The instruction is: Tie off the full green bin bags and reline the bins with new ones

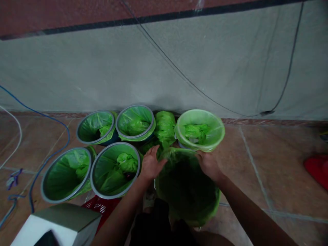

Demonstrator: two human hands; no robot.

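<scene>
In front of me is a bin lined with a green plastic bag (188, 208), its bag folded outward over the rim and its inside dark. My right hand (208, 165) is closed on the bag's edge at the far right part of the rim. At the far left part, my left hand (151, 165) has its fingers stretched out and thumb apart, the thumb by the bag's edge. Behind my hands stands another bin with a pale green bag (179, 124) over its rim. A bundle of green bags (165, 126) lies beside that bin, against the wall.
To the left are several grey-rimmed bins (116, 194) lined with green bags. A white box (64, 222) and a red crate (98, 206) are at lower left. A blue hose (48, 157) crosses the floor. A red object (317, 169) lies far right; a cable (179, 70) hangs along the wall.
</scene>
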